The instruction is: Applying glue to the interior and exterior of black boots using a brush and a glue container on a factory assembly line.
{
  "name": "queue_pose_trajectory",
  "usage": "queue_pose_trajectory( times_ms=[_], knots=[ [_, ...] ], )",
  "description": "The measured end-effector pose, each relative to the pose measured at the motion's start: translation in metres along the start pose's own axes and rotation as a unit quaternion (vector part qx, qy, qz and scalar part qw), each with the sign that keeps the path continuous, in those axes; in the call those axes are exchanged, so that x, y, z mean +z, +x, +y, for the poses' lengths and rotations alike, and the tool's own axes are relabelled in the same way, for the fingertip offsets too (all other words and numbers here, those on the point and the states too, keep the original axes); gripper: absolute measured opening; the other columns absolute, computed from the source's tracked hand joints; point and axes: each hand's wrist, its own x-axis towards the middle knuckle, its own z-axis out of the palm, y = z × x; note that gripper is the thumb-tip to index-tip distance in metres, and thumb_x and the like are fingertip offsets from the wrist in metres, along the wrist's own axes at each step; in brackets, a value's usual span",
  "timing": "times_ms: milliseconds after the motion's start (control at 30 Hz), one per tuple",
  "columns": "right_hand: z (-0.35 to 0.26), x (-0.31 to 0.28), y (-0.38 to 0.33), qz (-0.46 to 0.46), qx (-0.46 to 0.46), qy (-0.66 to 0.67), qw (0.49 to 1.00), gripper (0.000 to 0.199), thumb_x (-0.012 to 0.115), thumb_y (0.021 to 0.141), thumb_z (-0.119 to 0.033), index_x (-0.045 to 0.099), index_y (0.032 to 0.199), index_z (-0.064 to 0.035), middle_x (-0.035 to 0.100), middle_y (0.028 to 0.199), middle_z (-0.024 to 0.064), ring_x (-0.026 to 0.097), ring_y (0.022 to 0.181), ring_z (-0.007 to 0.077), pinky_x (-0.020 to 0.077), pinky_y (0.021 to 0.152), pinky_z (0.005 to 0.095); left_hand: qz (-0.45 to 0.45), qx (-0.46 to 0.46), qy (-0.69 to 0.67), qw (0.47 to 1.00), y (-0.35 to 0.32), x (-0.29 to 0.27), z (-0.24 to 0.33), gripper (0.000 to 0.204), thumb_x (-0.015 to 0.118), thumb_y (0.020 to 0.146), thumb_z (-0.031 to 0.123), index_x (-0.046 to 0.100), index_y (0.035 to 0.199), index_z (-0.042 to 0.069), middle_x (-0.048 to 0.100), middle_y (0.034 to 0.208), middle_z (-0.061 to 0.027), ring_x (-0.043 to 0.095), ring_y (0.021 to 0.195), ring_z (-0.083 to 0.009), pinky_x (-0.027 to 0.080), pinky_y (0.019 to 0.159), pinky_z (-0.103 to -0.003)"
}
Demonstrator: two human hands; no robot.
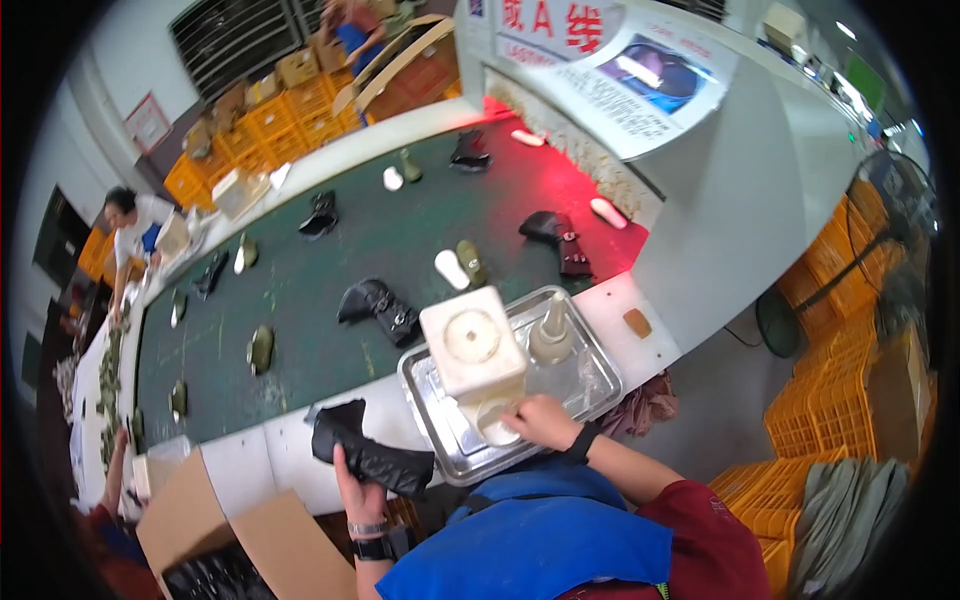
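My left hand (360, 496) is wrapped round a black boot (385, 464), held tilted just off the near edge of the work surface. At the cup-like mouth (496, 424) of a white square container (450, 365), my right hand (545, 422) has its fingers pinched together; what they hold, if anything, is too small to tell. The container stands in a metal tray (470, 474). Beside it in the tray is a pale squeeze bottle (551, 338) with a narrow tip.
Black boots (378, 310) and green and white sole-shaped pieces (260, 350) lie across a green conveyor belt (300, 270). A machine housing (740, 160) with red light stands at far right. Orange crates (830, 400) are stacked right; an open cardboard box (290, 540) sits lower left. Other people work at left.
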Motion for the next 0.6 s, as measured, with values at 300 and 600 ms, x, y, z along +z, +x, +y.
queue_pose_trajectory(
  times_ms=[300, 600],
  knots=[
    [-0.011, -0.009, -0.002, -0.063, 0.001, -0.008, 0.998, 0.027, 0.058, 0.082, -0.031, 0.064, 0.088, -0.0056, 0.063, 0.078, 0.0173, 0.060, 0.073, 0.0357, 0.0478, 0.064, 0.0438, -0.099, 0.041, -0.026, 0.994, -0.019, 0.061, 0.019, 0.079, 0.066, 0.076, 0.039, 0.031, 0.136, 0.000, 0.038, 0.136, -0.0199, 0.038, 0.124, -0.0392, 0.022, 0.105, -0.060],
    [0.050, -0.031, -0.065, 0.147, 0.133, 0.054, 0.979, 0.030, 0.055, 0.083, -0.030, 0.063, 0.071, -0.0040, 0.059, 0.066, 0.0184, 0.058, 0.064, 0.0368, 0.0450, 0.057, 0.0437, -0.126, 0.000, -0.135, 0.983, 0.002, 0.102, 0.010, 0.061, 0.049, 0.084, 0.057, 0.054, 0.106, 0.001, 0.060, 0.096, -0.0155, 0.057, 0.093, -0.0293, 0.046, 0.090, -0.041]
  ],
)
